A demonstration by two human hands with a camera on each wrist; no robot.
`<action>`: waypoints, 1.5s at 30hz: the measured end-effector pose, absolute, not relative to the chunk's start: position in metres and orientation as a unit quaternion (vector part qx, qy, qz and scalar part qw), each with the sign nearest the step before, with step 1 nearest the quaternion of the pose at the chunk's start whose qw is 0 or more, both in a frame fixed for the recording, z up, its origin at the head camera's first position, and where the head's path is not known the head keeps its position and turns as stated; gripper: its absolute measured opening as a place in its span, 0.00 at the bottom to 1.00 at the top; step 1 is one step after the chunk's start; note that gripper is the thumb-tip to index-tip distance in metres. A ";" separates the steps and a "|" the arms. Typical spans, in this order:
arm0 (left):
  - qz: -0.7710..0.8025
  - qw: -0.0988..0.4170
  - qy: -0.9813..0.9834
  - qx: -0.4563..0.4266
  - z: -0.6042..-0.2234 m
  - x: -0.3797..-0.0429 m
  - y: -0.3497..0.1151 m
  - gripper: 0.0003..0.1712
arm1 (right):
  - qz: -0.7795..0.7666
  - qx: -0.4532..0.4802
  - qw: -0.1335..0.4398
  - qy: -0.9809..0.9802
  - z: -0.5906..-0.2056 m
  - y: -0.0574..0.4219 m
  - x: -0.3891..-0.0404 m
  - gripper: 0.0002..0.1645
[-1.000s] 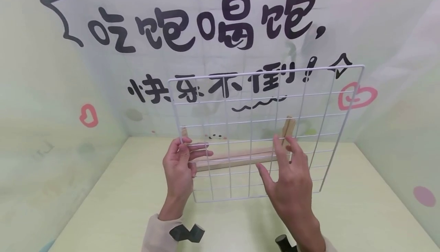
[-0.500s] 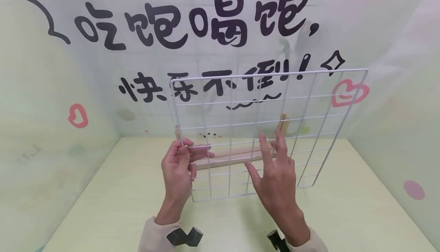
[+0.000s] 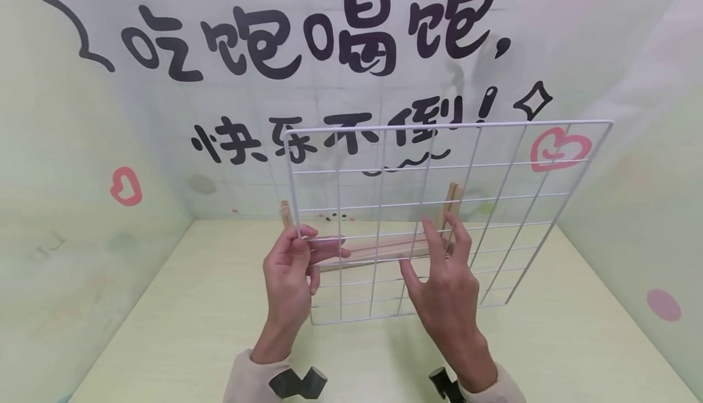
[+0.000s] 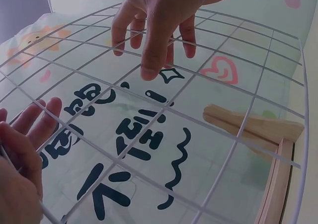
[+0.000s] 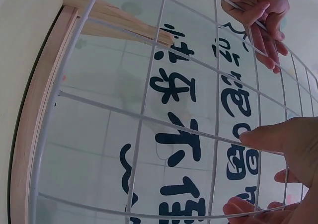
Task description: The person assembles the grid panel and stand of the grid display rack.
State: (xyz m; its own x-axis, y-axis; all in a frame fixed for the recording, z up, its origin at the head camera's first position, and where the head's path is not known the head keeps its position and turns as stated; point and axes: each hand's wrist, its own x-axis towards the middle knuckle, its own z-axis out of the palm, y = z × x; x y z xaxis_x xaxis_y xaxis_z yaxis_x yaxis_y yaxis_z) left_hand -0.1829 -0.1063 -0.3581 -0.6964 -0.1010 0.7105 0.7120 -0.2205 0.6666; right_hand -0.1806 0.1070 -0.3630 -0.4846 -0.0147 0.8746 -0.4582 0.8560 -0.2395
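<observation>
A white wire grid panel point(image 3: 379, 201) stands tilted in front of me, seen across all three views. My left hand point(image 3: 288, 272) grips its left edge wire between thumb and fingers, some fingers extended behind the mesh. Toward the panel's lower middle is my right hand point(image 3: 447, 281), its fingers spread and loosely bent. In the right wrist view the right thumb point(image 5: 268, 137) lies along a wire, with fingers reaching under the mesh. Behind the panel a wooden stand point(image 3: 384, 250) rests on the table, with a long crossbar and an upright at each end.
The pale wood-grain table point(image 3: 181, 317) is enclosed by printed cloth walls point(image 3: 82, 207). Dark Chinese lettering point(image 3: 368, 30) and pink hearts decorate them. A dark wrist mount point(image 3: 299, 383) sits on the left sleeve, another on the right.
The head view has shifted slightly. The grid panel has swung a little, its upper right corner moving right and down. My right hand has moved left across the mesh; the left keeps its grip.
</observation>
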 end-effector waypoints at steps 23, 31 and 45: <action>-0.680 0.191 -0.655 -0.267 -0.349 -0.184 -0.137 0.22 | 0.267 0.146 0.501 -0.810 -0.366 0.109 -0.185 0.40; -0.626 0.407 -0.661 -0.079 -0.368 -0.207 -0.154 0.15 | 0.269 0.133 0.507 -0.808 -0.362 0.116 -0.187 0.41; -0.499 0.087 -0.860 0.059 -0.427 -0.248 -0.164 0.46 | 0.276 0.126 0.504 -0.809 -0.360 0.120 -0.185 0.42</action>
State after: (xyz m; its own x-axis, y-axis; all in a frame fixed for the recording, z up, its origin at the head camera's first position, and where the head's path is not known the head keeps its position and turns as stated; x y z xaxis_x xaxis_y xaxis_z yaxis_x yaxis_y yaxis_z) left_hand -0.2484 -0.1637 -0.4274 -0.9779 -0.1882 0.0913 -0.0141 0.4946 0.8690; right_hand -0.1853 0.1197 -0.3598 -0.4599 0.0753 0.8848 -0.4816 0.8159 -0.3198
